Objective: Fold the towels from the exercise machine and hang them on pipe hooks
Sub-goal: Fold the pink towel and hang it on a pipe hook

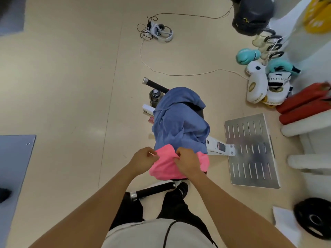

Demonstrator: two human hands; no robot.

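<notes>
Nearest the body, the left hand point(144, 159) and right hand point(187, 162) pinched the bright pink cloth towel point(166, 167), fingers clamped on its top edge atop the exercise machine point(219, 146). Beyond lay the crumpled blue cloth towel point(179, 120). Step judged: pickup; lifting clear before folding was required next.

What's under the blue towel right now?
The blue towel drapes over the exercise machine, overlapping the far edge of the pink towel that both hands grip: left hand, right hand. The machine's top is covered and cannot be seen.
</notes>
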